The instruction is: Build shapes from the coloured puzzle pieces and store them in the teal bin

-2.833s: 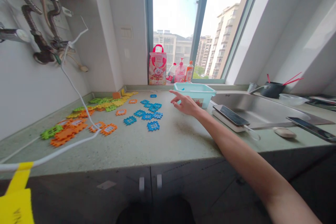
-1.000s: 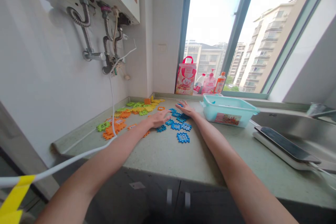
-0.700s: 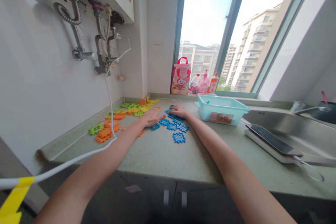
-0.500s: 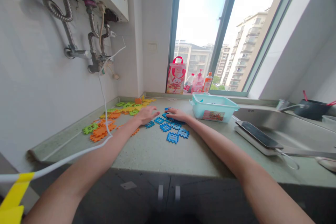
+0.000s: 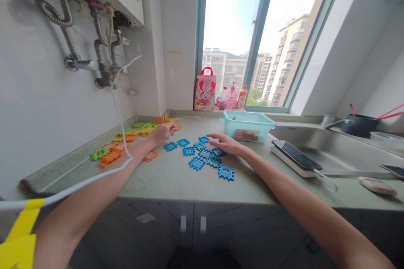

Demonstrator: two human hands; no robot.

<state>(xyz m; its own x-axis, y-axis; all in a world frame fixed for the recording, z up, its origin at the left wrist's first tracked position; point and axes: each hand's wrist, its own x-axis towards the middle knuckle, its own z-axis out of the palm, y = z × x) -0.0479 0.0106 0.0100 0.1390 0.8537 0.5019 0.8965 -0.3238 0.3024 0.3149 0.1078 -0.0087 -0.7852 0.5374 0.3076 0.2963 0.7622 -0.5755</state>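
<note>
Several blue toothed puzzle tiles (image 5: 202, 155) lie spread on the green stone counter (image 5: 176, 178). My right hand (image 5: 225, 143) lies flat and open over the far right of the blue tiles, fingers pointing left. My left hand (image 5: 162, 131) hovers by the orange tiles (image 5: 150, 155), its fingers curled, and I cannot make out anything in them. More orange, green and yellow tiles (image 5: 126, 136) lie along the left wall. A pale turquoise plastic bin (image 5: 246, 125) stands just beyond my right hand.
A white cable (image 5: 120, 134) hangs from the wall pipes across the left counter. A phone on a white scale (image 5: 295, 157) sits beside the steel sink (image 5: 328, 151). A red bag and bottles (image 5: 221, 94) stand on the window sill. A pot with chopsticks (image 5: 360, 124) sits at far right.
Both hands have swept the blue tiles nearer to me and spread them. My left hand has pulled back to the left, towards the orange tiles. The view has drifted left.
</note>
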